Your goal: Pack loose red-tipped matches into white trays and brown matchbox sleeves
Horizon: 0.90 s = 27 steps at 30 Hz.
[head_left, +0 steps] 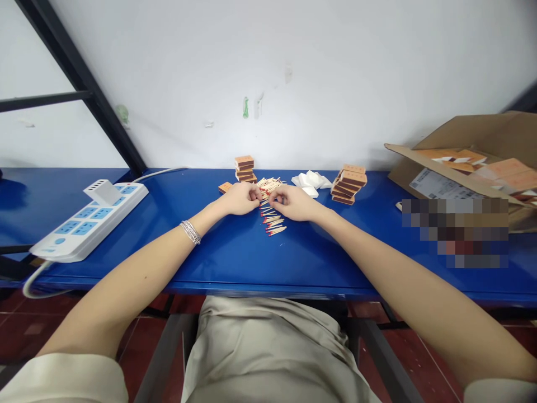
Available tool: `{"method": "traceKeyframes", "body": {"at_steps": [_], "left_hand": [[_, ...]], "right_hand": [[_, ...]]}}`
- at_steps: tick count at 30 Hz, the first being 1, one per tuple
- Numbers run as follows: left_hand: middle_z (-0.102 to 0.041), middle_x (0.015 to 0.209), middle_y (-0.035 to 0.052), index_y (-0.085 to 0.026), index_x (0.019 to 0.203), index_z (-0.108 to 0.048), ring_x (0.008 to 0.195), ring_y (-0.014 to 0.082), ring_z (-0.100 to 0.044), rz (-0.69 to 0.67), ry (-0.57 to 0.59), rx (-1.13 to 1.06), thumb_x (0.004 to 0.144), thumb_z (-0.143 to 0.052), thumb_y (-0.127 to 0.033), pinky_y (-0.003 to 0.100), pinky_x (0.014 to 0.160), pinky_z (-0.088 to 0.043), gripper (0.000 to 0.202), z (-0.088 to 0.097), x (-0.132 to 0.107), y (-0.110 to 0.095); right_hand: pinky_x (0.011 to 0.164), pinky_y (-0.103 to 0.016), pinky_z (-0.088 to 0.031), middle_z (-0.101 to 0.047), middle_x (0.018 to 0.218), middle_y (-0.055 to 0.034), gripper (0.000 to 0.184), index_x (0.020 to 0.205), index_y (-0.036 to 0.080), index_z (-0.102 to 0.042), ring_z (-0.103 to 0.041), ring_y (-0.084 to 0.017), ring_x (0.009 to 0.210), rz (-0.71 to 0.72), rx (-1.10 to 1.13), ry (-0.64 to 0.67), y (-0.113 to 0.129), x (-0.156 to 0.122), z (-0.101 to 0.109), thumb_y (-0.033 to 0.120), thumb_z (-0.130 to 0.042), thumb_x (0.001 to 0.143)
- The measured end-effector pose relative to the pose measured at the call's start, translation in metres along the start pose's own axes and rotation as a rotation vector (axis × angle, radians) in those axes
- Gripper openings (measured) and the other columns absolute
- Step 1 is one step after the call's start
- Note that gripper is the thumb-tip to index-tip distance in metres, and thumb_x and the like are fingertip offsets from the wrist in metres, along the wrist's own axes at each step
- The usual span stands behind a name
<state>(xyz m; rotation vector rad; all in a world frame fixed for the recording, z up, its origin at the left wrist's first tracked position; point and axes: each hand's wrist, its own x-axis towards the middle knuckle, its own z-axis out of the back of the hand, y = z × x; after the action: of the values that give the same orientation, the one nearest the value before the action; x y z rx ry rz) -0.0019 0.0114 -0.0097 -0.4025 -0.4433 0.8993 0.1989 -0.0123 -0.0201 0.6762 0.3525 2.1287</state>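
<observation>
A loose heap of red-tipped matches lies on the blue table, in the middle near the back. My left hand and my right hand rest on the heap, side by side, fingers curled and pinched on matches between them. A silver bracelet circles my left wrist. Behind the hands stand two stacks of orange matchboxes, one at the back centre and one to the right. A single matchbox lies flat just left of my left hand.
A white and blue power strip with its cable lies at the table's left. Several white box trays sit behind the matches. An open cardboard carton with more matchboxes stands at the right. A white wall and black metal frame are behind.
</observation>
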Motion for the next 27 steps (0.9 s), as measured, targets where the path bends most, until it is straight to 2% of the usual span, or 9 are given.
{"method": "traceKeyframes", "body": {"at_steps": [2,8,17,22,27], "left_hand": [[-0.065,0.067,-0.0007,-0.015,0.081,-0.067,0.059,0.0098,-0.055,-0.013,0.004,0.001,0.067,-0.058,-0.014,0.021,0.057,-0.042,0.016,0.0006,-0.0005,-0.0011],[-0.064,0.067,-0.0006,-0.015,0.083,-0.069,0.059,0.0095,-0.054,-0.046,0.006,0.010,0.070,-0.058,-0.017,0.022,0.059,-0.041,0.017,0.0015,-0.0013,-0.0037],[-0.064,0.067,-0.0002,-0.015,0.086,-0.070,0.058,0.0096,-0.054,-0.033,0.003,0.033,0.071,-0.059,-0.019,0.022,0.059,-0.041,0.019,0.0006,-0.0007,-0.0018],[-0.065,0.067,-0.0004,-0.015,0.084,-0.070,0.057,0.0094,-0.054,-0.021,-0.007,0.043,0.069,-0.059,-0.016,0.022,0.058,-0.040,0.018,0.0010,-0.0011,-0.0037],[-0.064,0.066,-0.0007,-0.015,0.086,-0.070,0.057,0.0098,-0.054,-0.028,-0.017,0.054,0.070,-0.058,-0.017,0.023,0.058,-0.040,0.020,0.0006,-0.0012,-0.0030]], "right_hand": [[0.060,-0.024,-0.034,-0.053,0.063,0.0006,0.016,0.083,0.015,-0.069,-0.045,-0.011,0.058,0.011,-0.025,-0.032,-0.0038,0.0013,-0.0011,0.020,-0.055,0.077],[0.060,-0.025,-0.033,-0.053,0.061,0.0006,0.024,0.093,0.017,-0.071,-0.046,-0.013,0.059,0.069,-0.064,0.017,-0.0070,0.0032,-0.0053,0.019,-0.051,0.081],[0.061,-0.025,-0.034,-0.053,0.061,0.0006,0.027,0.098,0.017,-0.070,-0.048,-0.014,0.060,0.058,-0.077,0.010,-0.0064,0.0037,-0.0061,0.017,-0.050,0.080],[0.060,-0.025,-0.034,-0.055,0.061,-0.0001,0.022,0.090,0.015,-0.069,-0.048,-0.013,0.060,0.039,-0.083,0.026,-0.0040,0.0046,-0.0056,0.014,-0.051,0.077],[0.057,-0.024,-0.034,-0.059,0.063,0.0005,0.021,0.081,0.016,-0.068,-0.047,-0.011,0.057,0.029,-0.009,0.117,-0.0068,0.0010,-0.0006,0.012,-0.051,0.071]]}}
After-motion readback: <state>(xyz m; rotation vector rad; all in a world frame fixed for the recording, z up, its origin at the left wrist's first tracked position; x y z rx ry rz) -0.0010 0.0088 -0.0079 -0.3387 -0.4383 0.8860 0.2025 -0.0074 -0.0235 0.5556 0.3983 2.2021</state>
